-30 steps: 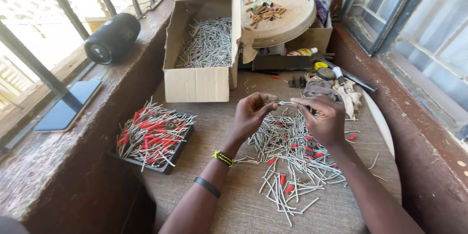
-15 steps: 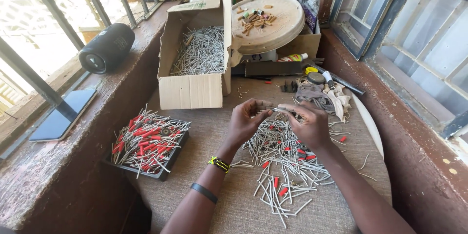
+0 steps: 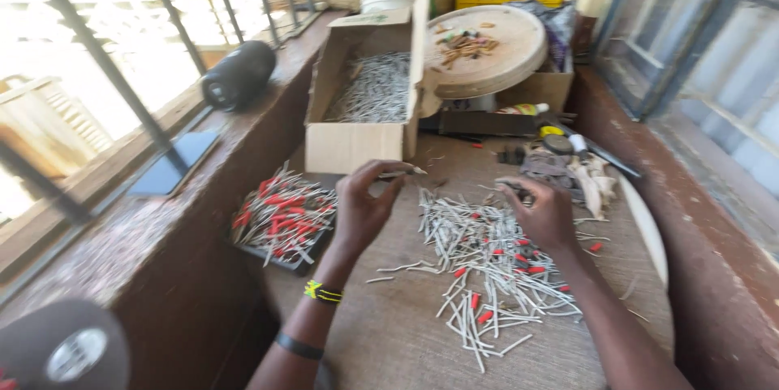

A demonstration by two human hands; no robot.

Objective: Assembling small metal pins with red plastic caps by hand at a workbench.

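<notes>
The right hand (image 3: pixel 545 213) is curled over the pile of sticks (image 3: pixel 487 264); its fingertips face away, so whether it pinches anything cannot be told. The left hand (image 3: pixel 363 203) pinches one thin pale stick (image 3: pixel 403 172) between thumb and fingers, tip pointing right. Just beyond that grip stands an open brown cardboard box (image 3: pixel 355 145) filled with grey sticks. Left of it lies a tray (image 3: pixel 280 219) of red-tipped sticks. The pile sticks are pale, some red-capped.
</notes>
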